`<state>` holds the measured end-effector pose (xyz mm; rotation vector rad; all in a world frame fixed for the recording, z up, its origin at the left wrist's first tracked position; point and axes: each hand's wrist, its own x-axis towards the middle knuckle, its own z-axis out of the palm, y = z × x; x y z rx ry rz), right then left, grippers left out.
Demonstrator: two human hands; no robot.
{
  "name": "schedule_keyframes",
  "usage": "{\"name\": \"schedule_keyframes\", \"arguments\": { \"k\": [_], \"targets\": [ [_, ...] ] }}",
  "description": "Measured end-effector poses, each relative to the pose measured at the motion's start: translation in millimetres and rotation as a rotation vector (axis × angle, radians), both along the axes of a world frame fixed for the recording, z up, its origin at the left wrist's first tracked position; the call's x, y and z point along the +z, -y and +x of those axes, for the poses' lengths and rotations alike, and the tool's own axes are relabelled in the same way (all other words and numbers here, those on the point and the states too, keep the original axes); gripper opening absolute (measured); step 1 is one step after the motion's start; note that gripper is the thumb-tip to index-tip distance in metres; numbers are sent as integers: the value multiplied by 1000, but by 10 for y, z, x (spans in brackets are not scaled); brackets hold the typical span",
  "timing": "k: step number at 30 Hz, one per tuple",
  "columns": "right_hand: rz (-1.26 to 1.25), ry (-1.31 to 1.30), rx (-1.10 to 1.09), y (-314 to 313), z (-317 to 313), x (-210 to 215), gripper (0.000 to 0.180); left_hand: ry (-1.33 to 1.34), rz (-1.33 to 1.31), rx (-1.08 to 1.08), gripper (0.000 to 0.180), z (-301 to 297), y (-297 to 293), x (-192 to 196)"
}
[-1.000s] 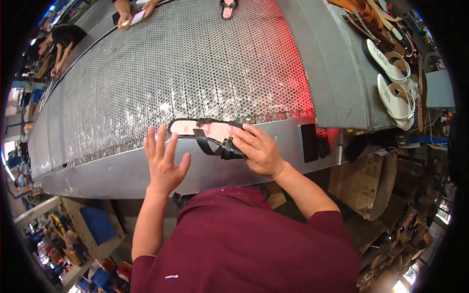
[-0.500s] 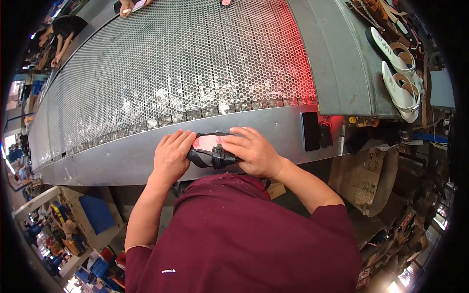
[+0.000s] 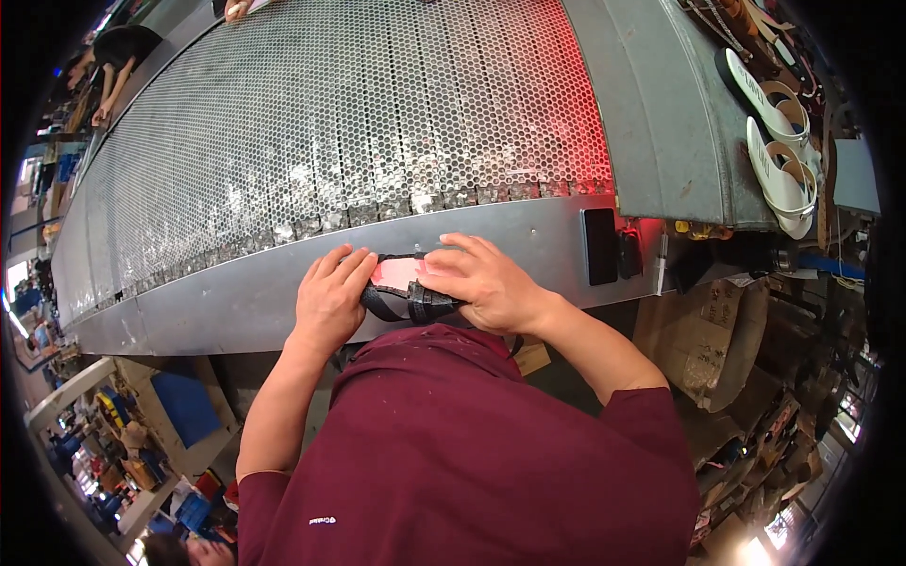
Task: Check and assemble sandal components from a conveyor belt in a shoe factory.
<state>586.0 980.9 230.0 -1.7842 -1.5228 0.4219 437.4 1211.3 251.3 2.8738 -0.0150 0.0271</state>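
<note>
Between my two hands is a sandal [image 3: 396,273] with black straps and a pink and pale patch on its upward face. It is held over the metal ledge, close against my shirt. My left hand [image 3: 330,295] closes on its left end, fingers pointing away from me. My right hand [image 3: 486,287] grips the other end, with its thumb and fingers over the edge of the pink patch. The black straps hang on the side towards me, and both ends are partly hidden by my hands.
A honeycomb-patterned conveyor [image 3: 377,113] lies beyond the metal ledge [image 3: 226,309]. At right are a dark phone [image 3: 598,247], a pen [image 3: 662,263] and white sandals [image 3: 786,185] on a grey-covered surface [image 3: 670,113]. Another person's hand [image 3: 236,9] shows at the top left.
My right fingers have shifted slightly left over the pink patch, and the strap near them sits lower. A pink piece on the conveyor and one by the other person's hand have left view.
</note>
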Motion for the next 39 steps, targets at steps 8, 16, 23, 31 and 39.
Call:
{"name": "schedule_keyframes", "arguments": {
  "k": [8, 16, 23, 31, 39],
  "targets": [
    [26, -51, -65, 74, 31, -134, 50, 40, -15, 13, 55, 135, 145, 52],
    [61, -59, -75, 106, 60, -143, 44, -38, -219, -197, 52, 248, 275, 55],
    [17, -149, -84, 191, 110, -209, 33, -88, -420, -151, 47, 250, 373, -157],
    [-195, -421, -77, 190, 281, -154, 23, -14, -464, -2, 44, 278, 491, -162],
    [-325, -479, 14, 105, 435, -143, 25, -663, -447, 170, 36, 291, 382, -226]
  ]
}}
